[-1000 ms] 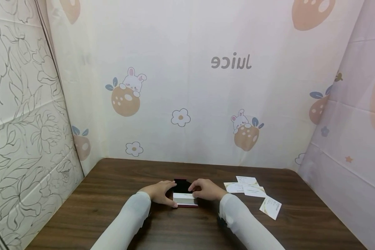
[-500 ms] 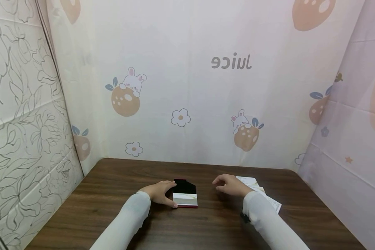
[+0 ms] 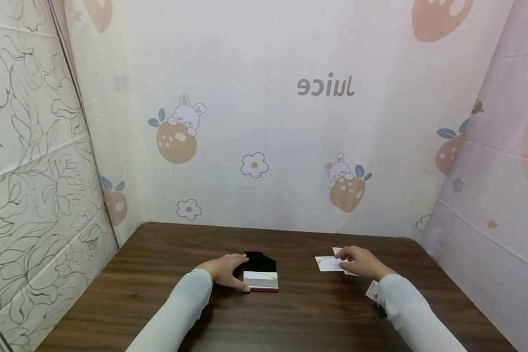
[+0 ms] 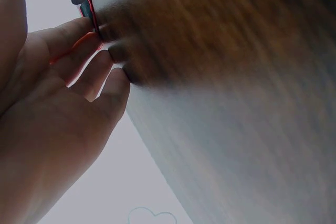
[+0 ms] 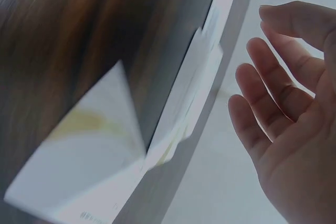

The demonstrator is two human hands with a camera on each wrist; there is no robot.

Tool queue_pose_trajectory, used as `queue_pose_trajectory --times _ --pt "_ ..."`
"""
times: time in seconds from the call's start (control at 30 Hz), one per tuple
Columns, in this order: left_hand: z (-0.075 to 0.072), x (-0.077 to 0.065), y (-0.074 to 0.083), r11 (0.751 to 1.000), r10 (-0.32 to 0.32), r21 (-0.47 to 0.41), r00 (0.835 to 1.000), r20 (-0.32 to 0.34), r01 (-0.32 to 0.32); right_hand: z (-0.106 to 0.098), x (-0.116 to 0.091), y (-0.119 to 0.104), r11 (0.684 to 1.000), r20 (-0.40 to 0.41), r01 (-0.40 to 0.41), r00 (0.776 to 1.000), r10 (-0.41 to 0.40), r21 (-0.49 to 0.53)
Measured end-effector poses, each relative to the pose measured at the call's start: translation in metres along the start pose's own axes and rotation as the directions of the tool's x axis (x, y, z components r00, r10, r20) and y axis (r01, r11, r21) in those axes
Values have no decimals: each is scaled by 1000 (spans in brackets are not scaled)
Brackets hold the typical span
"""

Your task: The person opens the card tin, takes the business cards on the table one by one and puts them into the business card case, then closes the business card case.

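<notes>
An opened card case lies on the table, black inside with a red edge, and white business cards fill its near half. My left hand rests along the case's left side, thumb at the near corner and fingers farther back. In the left wrist view, the fingertips reach the table beside the case's red edge. My right hand hovers over loose business cards with its fingers loosely bent. Between them, the right wrist view shows nothing held.
A single business card lies nearest the right wrist, apart from the overlapping ones. The brown wooden table runs back to a patterned curtain, with more curtain at both sides.
My right hand has left the card case and moved right, over the loose cards. The left hand and the case stay where they were.
</notes>
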State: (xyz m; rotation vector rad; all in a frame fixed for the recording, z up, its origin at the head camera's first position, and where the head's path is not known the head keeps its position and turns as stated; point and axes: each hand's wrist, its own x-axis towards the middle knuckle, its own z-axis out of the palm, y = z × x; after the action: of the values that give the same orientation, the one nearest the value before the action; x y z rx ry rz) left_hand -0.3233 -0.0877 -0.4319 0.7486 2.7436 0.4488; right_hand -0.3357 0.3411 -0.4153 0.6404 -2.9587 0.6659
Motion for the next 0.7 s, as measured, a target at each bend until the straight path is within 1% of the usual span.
queue_pose_trajectory --times 0.2,0.33,0.43,0.53,0.7 --pt "0 -2 1 1000 7 -3 1000 -4 -7 -11 -14 20 999 6 -42 999 42 -33" --pt "0 -4 3 1000 13 -13 1000 -10 -13 -18 -19 29 992 41 -103 994 106 -73" --pt "-1 -5 4 1000 13 -19 1000 -9 -13 -22 -19 33 981 80 -159 982 168 -109" --pt "-1 -4 4 1000 11 -17 1000 -9 -11 -22 -17 37 969 124 -208 967 224 -134" --pt "-1 -3 3 1000 6 -3 1000 -11 -6 -23 -13 42 947 176 -282 935 308 -157"
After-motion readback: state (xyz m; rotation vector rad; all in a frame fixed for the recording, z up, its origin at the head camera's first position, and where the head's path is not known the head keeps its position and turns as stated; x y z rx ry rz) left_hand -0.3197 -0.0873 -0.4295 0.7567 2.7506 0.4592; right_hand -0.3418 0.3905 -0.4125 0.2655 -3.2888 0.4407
